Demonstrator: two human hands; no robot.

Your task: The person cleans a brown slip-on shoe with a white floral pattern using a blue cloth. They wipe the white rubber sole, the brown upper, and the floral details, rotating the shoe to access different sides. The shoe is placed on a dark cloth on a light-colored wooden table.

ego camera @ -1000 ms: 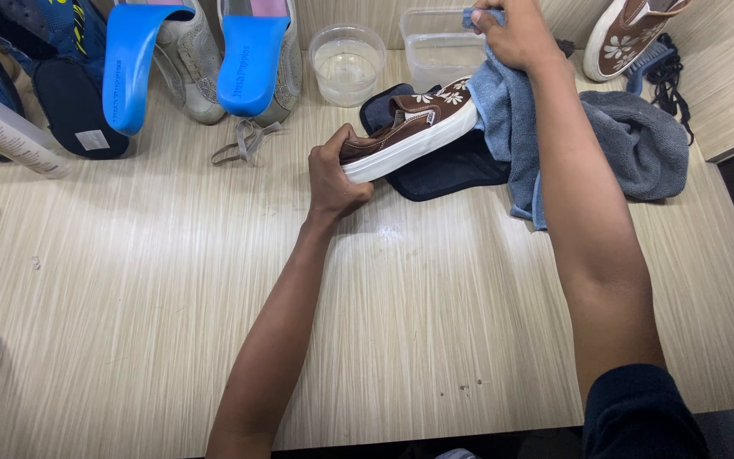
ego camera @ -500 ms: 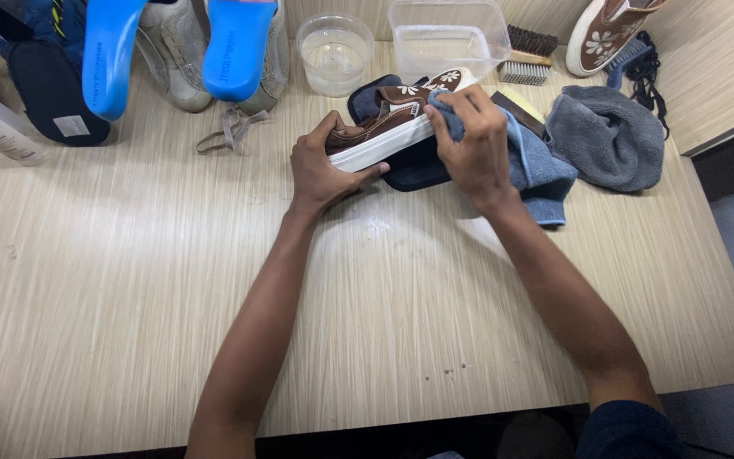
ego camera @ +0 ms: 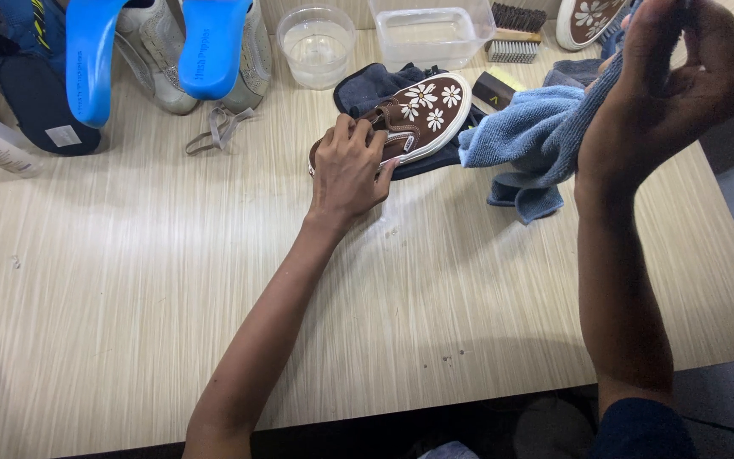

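Left hand (ego camera: 348,170) lies palm down, arm stretched forward; right hand (ego camera: 664,85) is raised, fingers pinched together

Two brown shoes (ego camera: 418,119), two insoles (ego camera: 91,59).

Wooden table (ego camera: 486,280) bears dark cloth (ego camera: 367,85), round bowl (ego camera: 316,44)

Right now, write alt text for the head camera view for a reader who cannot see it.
A person's left hand steadies a brown shoe with white flowers on a dark cloth, while the right hand lifts a light blue cloth above the pale wooden table. Behind stand two blue insoles, a round container, a rectangular tub and a brush.
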